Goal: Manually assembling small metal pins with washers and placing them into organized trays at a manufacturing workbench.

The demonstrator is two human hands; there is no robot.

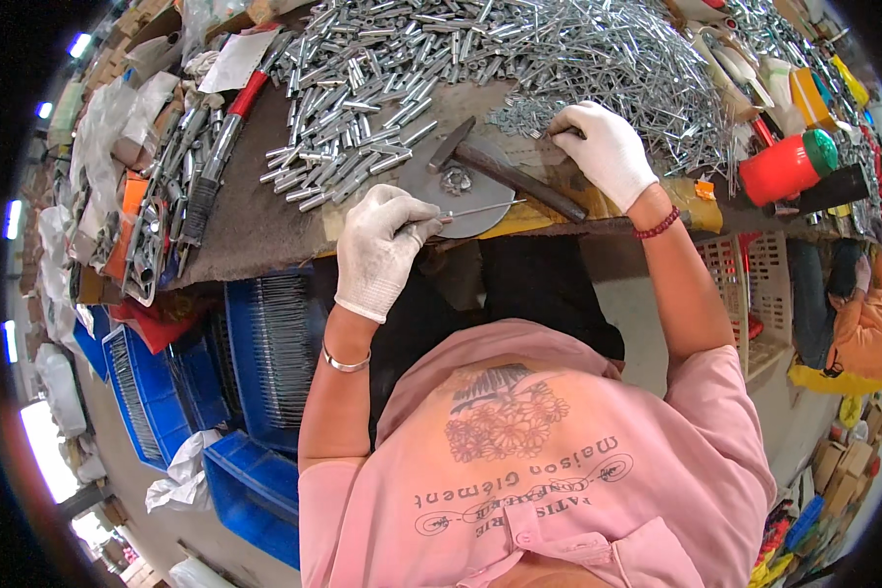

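Observation:
My left hand (382, 250), in a white glove, is closed in a pinch round a thin metal rod (485, 209). The rod points right, over a round grey metal plate (490, 218) at the bench edge. My right hand (603, 152), gloved too, has its fingers curled together beside a pile of small flat metal pieces (524, 116); anything between those fingertips is too small to make out. Between the hands a hammer (505, 169) lies with its head on the plate and its handle toward the lower right. A small shiny metal lump (456, 180) sits by the hammer head.
Metal tubes (363, 118) heap across the bench, with thin rods (637, 73) piled farther right. A red-handled tool (230, 137) lies left; a red container with a green lid (789, 167) lies right. Blue bins (274, 353) stand below left. Another person (867, 314) is far right.

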